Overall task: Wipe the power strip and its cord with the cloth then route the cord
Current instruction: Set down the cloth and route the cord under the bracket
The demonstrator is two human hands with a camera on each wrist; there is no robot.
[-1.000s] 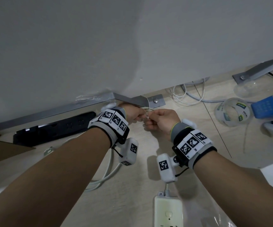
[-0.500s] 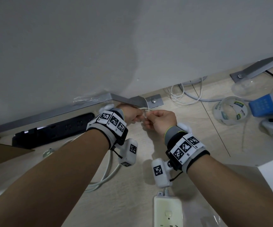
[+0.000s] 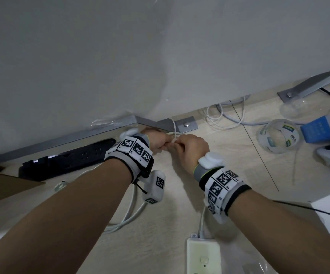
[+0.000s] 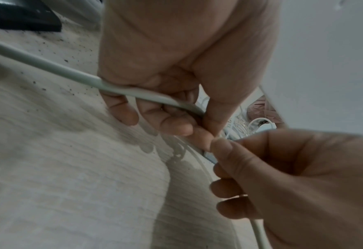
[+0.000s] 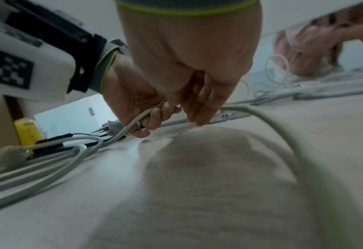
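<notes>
Head view: left hand (image 3: 158, 142) and right hand (image 3: 191, 150) meet just before the metal bracket (image 3: 185, 124), both pinching a thin white tie (image 3: 173, 127) looped over it. One white power strip (image 3: 203, 256) lies nearest the viewer.

Left wrist view: fingers (image 4: 125, 107) curl round the cord (image 4: 69, 74).

Right wrist view: fingertips (image 5: 199, 116) are pressed together; the cord runs leftward. I judge both hands equally near.

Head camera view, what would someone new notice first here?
Both hands meet at the middle of the floor, by the grey metal bracket at the wall's foot: the left hand grips the white cord, and the right hand pinches it close beside. A black power strip lies left along the wall; a white power strip sits at the bottom edge.
</notes>
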